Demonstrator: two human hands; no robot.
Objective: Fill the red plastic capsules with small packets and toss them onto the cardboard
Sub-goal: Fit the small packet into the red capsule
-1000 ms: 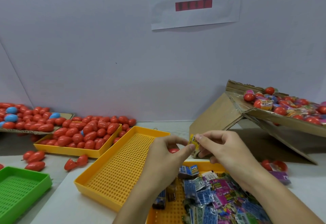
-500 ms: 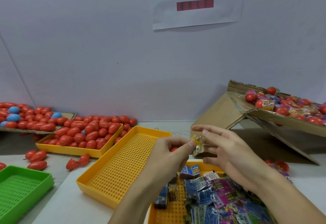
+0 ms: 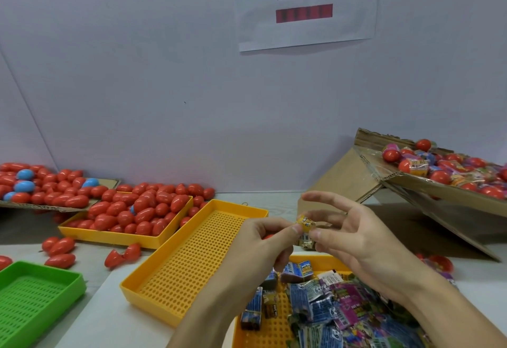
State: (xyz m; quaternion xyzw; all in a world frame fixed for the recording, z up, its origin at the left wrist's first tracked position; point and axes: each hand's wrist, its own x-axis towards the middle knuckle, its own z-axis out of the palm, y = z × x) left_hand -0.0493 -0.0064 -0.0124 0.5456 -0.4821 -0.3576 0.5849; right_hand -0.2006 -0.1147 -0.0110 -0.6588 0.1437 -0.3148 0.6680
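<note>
Two hands stuffing a small packet into a red capsule above the worktop.

Lower centre: left hand (image 3: 263, 240) pinches yellow packet (image 3: 306, 223) over a mostly hidden capsule (image 3: 268, 236); right hand (image 3: 351, 234) pinches alongside, fingers spread. Far right, cardboard (image 3: 439, 191) holds many filled; far left, tray (image 3: 109, 234) heaped unfilled.

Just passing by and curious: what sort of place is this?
Probably a small packing workstation for toy capsules. A yellow plastic tray heaped with red plastic capsules, a pile of small printed packets, and filled capsules on a sloped cardboard sheet suggest hand assembly.
</note>
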